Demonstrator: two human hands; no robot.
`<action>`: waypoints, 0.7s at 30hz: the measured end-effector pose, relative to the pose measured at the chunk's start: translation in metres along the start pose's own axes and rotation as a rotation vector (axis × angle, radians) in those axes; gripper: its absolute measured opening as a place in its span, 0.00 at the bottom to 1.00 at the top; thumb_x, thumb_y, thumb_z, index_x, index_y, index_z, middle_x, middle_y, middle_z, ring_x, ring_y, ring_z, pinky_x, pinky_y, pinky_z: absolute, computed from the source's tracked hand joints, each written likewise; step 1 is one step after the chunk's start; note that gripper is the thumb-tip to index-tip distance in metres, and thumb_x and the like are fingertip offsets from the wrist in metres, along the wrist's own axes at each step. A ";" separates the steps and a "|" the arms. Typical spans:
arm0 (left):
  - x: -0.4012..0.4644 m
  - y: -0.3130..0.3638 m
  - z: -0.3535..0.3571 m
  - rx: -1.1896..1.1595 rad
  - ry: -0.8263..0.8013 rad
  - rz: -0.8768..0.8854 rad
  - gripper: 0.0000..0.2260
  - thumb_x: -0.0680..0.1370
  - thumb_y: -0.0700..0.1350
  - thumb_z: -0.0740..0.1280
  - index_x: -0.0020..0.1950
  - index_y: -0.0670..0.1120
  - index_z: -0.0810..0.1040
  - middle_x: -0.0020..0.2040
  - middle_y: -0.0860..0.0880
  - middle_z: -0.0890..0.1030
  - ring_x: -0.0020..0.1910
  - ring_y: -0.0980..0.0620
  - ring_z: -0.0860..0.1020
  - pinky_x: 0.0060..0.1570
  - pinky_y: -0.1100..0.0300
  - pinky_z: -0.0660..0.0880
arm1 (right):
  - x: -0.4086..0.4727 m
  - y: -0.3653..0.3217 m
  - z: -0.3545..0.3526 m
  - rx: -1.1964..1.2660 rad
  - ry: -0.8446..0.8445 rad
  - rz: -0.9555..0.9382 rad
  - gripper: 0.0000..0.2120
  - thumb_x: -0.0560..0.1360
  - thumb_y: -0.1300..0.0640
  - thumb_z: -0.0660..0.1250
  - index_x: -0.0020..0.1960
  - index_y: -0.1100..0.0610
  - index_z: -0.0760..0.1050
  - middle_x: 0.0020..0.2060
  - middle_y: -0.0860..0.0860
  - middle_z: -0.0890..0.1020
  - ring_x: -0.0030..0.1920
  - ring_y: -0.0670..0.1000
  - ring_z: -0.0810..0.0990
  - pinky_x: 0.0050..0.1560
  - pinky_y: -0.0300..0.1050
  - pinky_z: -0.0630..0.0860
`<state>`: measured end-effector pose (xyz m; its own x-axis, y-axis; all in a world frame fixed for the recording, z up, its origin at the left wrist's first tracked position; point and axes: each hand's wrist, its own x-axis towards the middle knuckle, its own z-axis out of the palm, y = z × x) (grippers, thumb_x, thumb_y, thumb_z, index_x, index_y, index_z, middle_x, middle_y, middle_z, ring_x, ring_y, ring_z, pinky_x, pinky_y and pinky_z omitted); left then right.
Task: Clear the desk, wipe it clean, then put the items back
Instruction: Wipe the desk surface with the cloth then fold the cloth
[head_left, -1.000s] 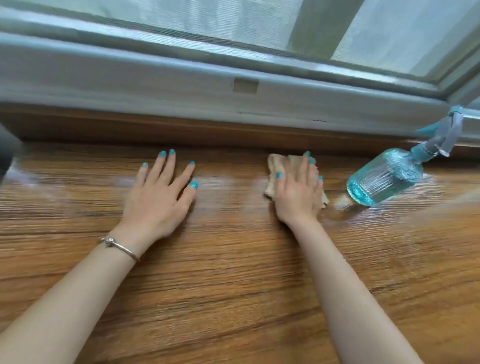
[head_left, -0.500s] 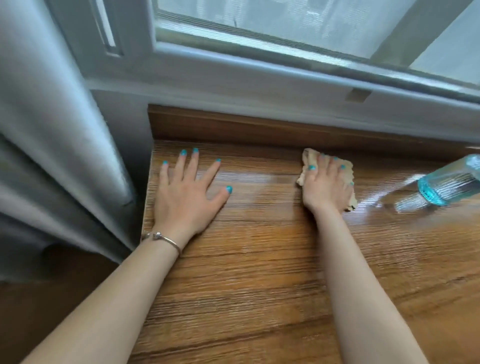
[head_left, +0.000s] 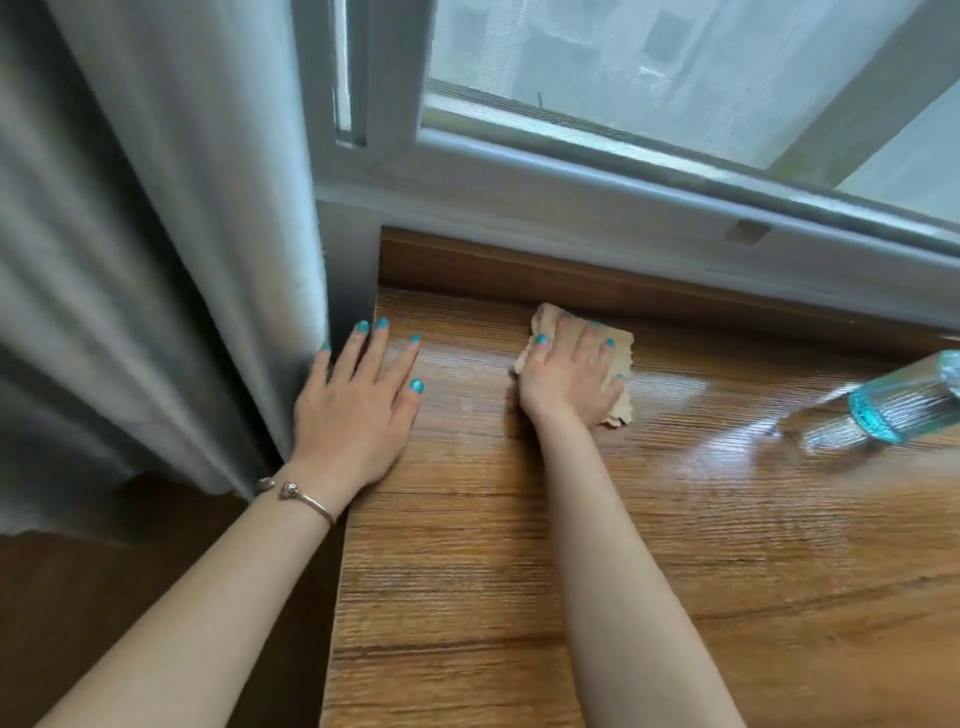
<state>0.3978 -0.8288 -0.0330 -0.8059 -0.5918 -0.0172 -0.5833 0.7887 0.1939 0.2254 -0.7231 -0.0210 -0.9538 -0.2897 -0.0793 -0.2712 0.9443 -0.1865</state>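
Wood-grain brown bench (head_left: 519, 597) under a grey window frame (head_left: 571, 182), grey curtain (head_left: 156, 234) hanging at its left edge. Your left hand (head_left: 353, 415) lies flat on the bench's left corner, fingers spread wide, holding nothing, little finger touching the curtain. Your right hand (head_left: 569, 379) presses flat on a crumpled tan cloth (head_left: 621, 345) near the back edge. Clear teal glass spray bottle (head_left: 898, 410) at the far right, partly cut off.
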 end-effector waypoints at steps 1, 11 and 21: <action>-0.002 0.000 -0.001 -0.001 0.020 -0.005 0.25 0.81 0.56 0.41 0.79 0.55 0.52 0.80 0.48 0.52 0.79 0.48 0.49 0.74 0.47 0.51 | -0.019 -0.025 0.007 0.010 -0.009 -0.105 0.25 0.82 0.45 0.46 0.79 0.43 0.49 0.79 0.48 0.51 0.79 0.53 0.47 0.74 0.60 0.48; -0.042 -0.044 -0.003 -0.083 0.027 -0.041 0.24 0.82 0.55 0.45 0.79 0.55 0.53 0.80 0.51 0.50 0.79 0.51 0.49 0.75 0.50 0.56 | -0.066 -0.096 0.025 0.031 -0.171 -0.343 0.24 0.83 0.43 0.44 0.78 0.38 0.45 0.79 0.45 0.44 0.79 0.50 0.40 0.75 0.57 0.38; -0.081 -0.062 -0.006 -0.038 0.030 -0.052 0.29 0.78 0.57 0.41 0.78 0.51 0.58 0.79 0.48 0.54 0.79 0.49 0.49 0.76 0.48 0.50 | -0.168 -0.025 0.020 -0.122 -0.133 -0.563 0.26 0.79 0.38 0.37 0.77 0.34 0.40 0.79 0.43 0.43 0.79 0.49 0.40 0.76 0.55 0.42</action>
<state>0.5005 -0.8308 -0.0377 -0.7707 -0.6372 0.0010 -0.6198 0.7500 0.2310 0.3947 -0.7016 -0.0222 -0.6365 -0.7612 -0.1245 -0.7515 0.6483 -0.1222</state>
